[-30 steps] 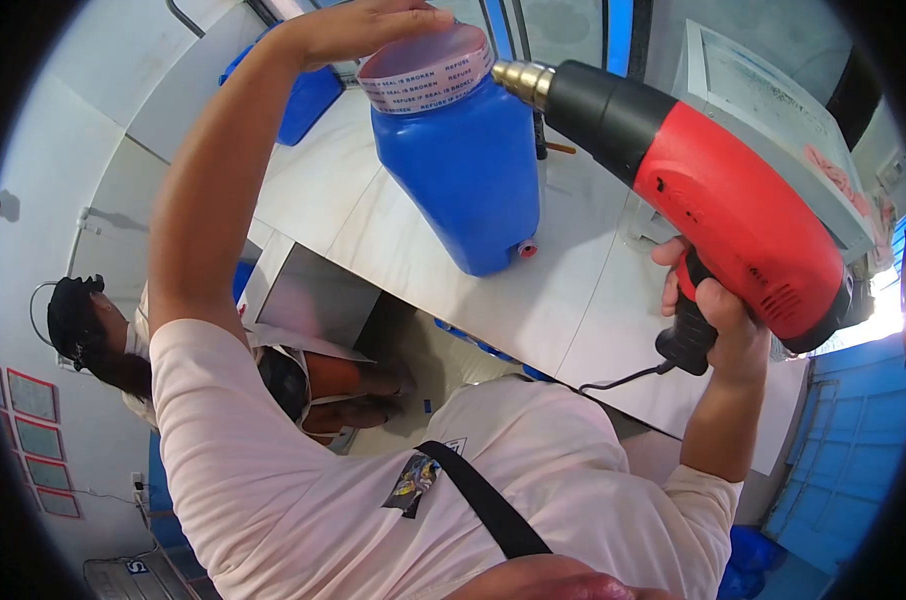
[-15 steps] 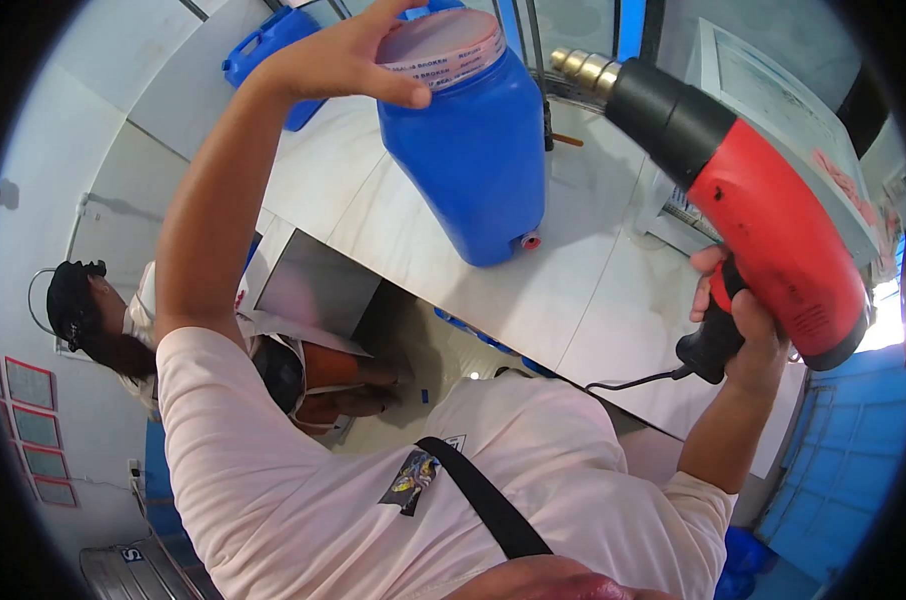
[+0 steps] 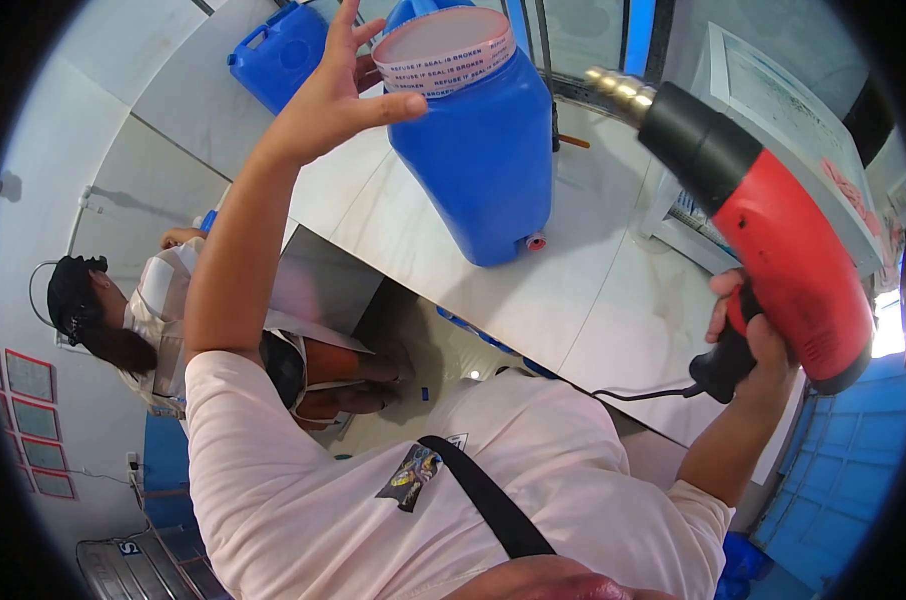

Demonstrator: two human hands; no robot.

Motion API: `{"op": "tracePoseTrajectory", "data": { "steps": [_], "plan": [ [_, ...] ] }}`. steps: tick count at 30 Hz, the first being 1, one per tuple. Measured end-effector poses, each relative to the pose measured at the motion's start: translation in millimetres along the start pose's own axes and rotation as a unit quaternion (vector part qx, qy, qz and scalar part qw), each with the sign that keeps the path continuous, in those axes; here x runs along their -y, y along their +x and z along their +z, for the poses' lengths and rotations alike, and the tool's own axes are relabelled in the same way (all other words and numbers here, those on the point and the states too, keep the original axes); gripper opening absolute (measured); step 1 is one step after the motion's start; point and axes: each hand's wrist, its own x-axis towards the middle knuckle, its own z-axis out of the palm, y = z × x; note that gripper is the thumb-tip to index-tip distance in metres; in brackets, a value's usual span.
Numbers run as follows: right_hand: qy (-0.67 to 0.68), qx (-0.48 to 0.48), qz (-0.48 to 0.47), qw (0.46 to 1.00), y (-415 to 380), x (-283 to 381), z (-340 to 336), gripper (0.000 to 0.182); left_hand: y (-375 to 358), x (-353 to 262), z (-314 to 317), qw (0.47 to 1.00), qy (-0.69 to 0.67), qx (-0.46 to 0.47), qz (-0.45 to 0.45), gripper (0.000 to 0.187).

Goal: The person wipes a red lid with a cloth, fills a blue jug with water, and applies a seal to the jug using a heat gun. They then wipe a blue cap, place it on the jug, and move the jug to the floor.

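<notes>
A blue water jug (image 3: pixel 473 165) stands upright on the counter, with a small red-ended spout low on its front. Around its cap runs a clear seal band (image 3: pixel 448 68) printed "REFUSE IF SEAL IS BROKEN". My left hand (image 3: pixel 338 105) is open beside the cap, thumb stretched out across the front of the band and the other fingers spread upward. In my right hand (image 3: pixel 753 335) is a red and black heat gun (image 3: pixel 798 245), gripped by its black handle. Its metal nozzle points up and left, toward the jug, with a gap between them.
Another blue jug (image 3: pixel 278 60) stands further back on the white counter (image 3: pixel 593 230). The heat gun's black cord (image 3: pixel 643 395) trails over the counter edge. A white framed cabinet (image 3: pixel 773 130) is at the right. To the left, another person (image 3: pixel 158 300) works at the counter.
My left hand has lifted off the cap's top, its fingers now spread at the side. The heat gun sits slightly lower and further right in view. The other person's arm now shows.
</notes>
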Motion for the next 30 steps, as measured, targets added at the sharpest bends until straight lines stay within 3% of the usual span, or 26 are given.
{"op": "tracePoseTrajectory", "data": {
  "steps": [3,6,7,11,13,14,16,18,20,22,25,26,28,30],
  "plan": [
    [0.036,0.096,0.023,0.994,3,5,23,0.060,8,19,-12,0.998,-0.052,0.012,0.013,0.112],
    [0.020,0.102,0.027,0.994,5,4,32,0.057,31,14,-37,0.988,-0.126,0.087,-0.024,0.128],
    [0.020,0.103,0.028,0.994,6,6,38,0.057,35,8,-38,0.987,-0.130,0.089,-0.033,0.118],
    [0.052,0.095,0.015,0.994,8,6,54,0.047,67,10,-53,0.979,-0.110,0.174,-0.005,0.116],
    [0.057,0.094,0.001,0.994,13,5,53,0.043,81,11,-56,0.971,-0.011,0.230,0.067,0.104],
    [0.067,0.101,-0.008,0.993,16,6,47,0.039,85,7,-60,0.971,-0.011,0.230,0.068,0.104],
    [0.075,0.108,-0.018,0.991,17,7,43,0.035,94,-6,-68,0.934,0.106,0.334,0.078,0.100],
    [0.014,0.121,0.037,0.992,12,10,43,0.034,103,-10,-65,0.930,0.119,0.331,0.108,0.097],
    [0.044,0.094,0.035,0.994,12,11,52,0.037,111,-26,-57,0.925,0.133,0.330,0.138,0.093],
    [0.072,0.066,0.031,0.995,13,13,51,0.039,121,-56,-47,0.862,0.221,0.444,0.105,0.116],
    [0.018,-0.004,0.037,0.999,14,7,21,0.051,126,-47,-45,0.843,0.222,0.488,0.054,0.118],
    [0.018,-0.002,0.037,0.999,12,6,14,0.051,124,-49,-42,0.843,0.222,0.486,0.053,0.118],
    [-0.007,-0.079,0.029,0.996,7,7,3,0.055,121,-52,-32,0.862,0.300,0.400,-0.081,0.120],
    [-0.015,-0.079,0.019,0.997,0,5,-5,0.056,113,-63,-30,0.858,0.329,0.379,-0.109,0.118]
  ]
}}
